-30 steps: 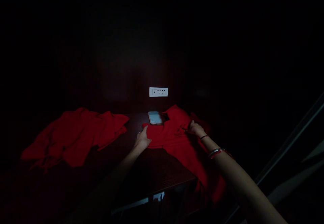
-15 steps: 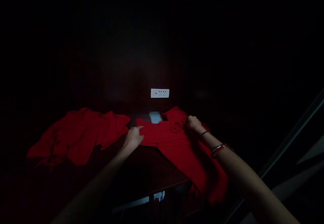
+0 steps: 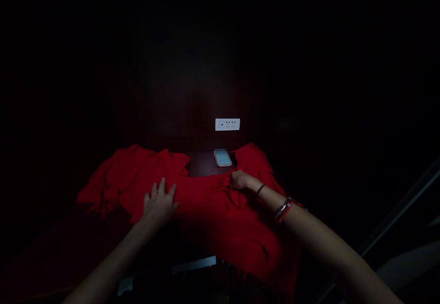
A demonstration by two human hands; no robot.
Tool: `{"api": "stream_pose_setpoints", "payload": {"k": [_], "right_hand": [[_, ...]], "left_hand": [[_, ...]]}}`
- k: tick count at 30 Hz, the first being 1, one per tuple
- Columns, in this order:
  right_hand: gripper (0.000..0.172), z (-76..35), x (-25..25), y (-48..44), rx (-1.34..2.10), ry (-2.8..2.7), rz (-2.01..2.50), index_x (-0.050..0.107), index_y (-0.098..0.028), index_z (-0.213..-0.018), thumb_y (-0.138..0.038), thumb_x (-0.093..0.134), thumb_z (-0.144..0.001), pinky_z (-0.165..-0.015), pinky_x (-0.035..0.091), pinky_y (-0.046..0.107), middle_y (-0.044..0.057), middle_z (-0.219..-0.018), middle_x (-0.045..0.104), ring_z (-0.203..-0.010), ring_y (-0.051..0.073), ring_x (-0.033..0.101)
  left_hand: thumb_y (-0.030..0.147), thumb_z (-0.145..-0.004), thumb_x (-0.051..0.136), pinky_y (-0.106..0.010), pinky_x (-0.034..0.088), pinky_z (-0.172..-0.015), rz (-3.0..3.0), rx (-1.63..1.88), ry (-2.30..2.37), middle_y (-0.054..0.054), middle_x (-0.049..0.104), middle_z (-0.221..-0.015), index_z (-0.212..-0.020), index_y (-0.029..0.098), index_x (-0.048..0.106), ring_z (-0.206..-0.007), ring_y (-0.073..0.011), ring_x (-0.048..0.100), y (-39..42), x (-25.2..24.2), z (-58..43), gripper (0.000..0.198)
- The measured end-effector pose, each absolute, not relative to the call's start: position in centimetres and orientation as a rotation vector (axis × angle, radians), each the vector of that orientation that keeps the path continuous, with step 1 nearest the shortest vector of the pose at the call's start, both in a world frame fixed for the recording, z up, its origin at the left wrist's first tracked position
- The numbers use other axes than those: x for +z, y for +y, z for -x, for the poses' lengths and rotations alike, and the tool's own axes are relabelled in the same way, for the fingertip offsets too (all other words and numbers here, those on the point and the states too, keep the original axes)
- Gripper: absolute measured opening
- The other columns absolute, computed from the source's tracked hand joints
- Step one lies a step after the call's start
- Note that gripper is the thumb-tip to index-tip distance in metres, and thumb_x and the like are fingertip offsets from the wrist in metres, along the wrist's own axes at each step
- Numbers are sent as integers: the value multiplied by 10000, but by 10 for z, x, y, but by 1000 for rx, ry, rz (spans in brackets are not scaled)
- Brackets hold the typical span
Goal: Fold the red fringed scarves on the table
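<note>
A white wall socket panel [image 3: 227, 124] was fixed to the dark wall [image 3: 192, 98]. Below it, a smartphone [image 3: 223, 158] lay face up on the dark bench [image 3: 199, 163], its pale-blue screen partly pixelated. A pale strip [image 3: 195, 264] showed low in front; at far right, a thin rail [image 3: 395, 218] slanted through deep shadow.

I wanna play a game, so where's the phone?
In the head view, the phone lies on the dark table just right of centre, below the white wall socket and beyond the right hand.
</note>
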State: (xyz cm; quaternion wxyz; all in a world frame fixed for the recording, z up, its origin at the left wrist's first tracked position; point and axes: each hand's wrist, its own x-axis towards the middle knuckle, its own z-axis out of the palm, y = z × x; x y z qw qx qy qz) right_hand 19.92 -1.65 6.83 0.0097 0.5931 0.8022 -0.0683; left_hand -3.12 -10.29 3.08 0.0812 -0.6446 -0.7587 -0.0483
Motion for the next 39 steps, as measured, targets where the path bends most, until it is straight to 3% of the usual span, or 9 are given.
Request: {"api": "stream_pose_setpoints", "payload": {"k": [3,9,13,15,21,27,30,35,39], "right_hand": [[197,-239,83,-7,-175,2540,-1928,615,-124,-830,-213,550,-666,-576,424,207,100,-851,624,-748,186,576],[281,-341,122,-8,-92,2366,-2502,575,-120,-945,-261,490,-716,-610,419,208,87,-887,609,-775,169,568],[338,-366,117,-32,-931,2513,-2006,579,-152,-969,-275,573,-655,-663,424,196,38,-931,608,-796,140,558],[323,-364,105,-37,-1101,2487,-1812,578,-139,-978,-281,539,-691,-684,423,199,41,-942,606,-822,138,550],[342,-352,66,-8,-246,2079,-2480,542,-69,-1003,-283,385,-787,-689,405,279,197,-1013,545,-926,252,520],[397,-344,40,22,-355,2123,-2370,487,-125,-1077,-283,484,-713,-644,420,206,127,-1011,570,-872,189,558],[411,-341,27,27,-387,2148,-2303,489,-155,-1086,-221,509,-681,-650,417,185,104,-1017,576,-882,173,557],[490,-347,24,35,-362,2141,-2291,452,-180,-1140,-144,513,-655,-658,417,163,89,-1047,564,-917,159,544],[421,-361,37,46,-342,2074,-2316,516,-189,-1076,-137,516,-659,-654,430,189,87,-1012,582,-891,173,557]], "left_hand": [[419,-734,420,-435,204,-930,2324,-276,-2005,-88,189,-1350,-1216,228,365,-1224,-276,134,-92,20,1,522],[570,-673,405,-545,180,-891,2663,-125,-2179,-72,139,-1359,-1262,287,253,-1205,-351,131,-64,-1,-16,671],[556,-697,379,-497,219,-900,2638,-47,-2141,-67,132,-1359,-1272,281,226,-1202,-344,149,-59,-7,-6,656],[550,-702,378,-478,238,-898,2647,49,-2094,-82,137,-1356,-1279,269,210,-1200,-340,159,-57,-5,2,663],[489,-685,443,-438,233,-925,2593,502,-2102,-165,116,-1344,-1295,173,168,-1195,-331,171,-52,30,-4,739],[469,-687,454,-330,225,-964,2907,418,-1781,-110,215,-1333,-1272,147,251,-1203,-235,217,-30,70,-86,698],[368,-600,595,-370,266,-943,2927,624,-1600,-99,294,-1305,-1222,180,354,-1169,-268,287,-23,61,-126,693],[358,-632,565,-426,320,-886,2844,661,-1550,-111,348,-1274,-1215,212,366,-1120,-305,350,-23,45,-147,633],[487,-639,516,-471,247,-919,2933,657,-1559,-90,200,-1344,-1269,251,247,-1176,-325,241,-22,43,-147,725]]}}
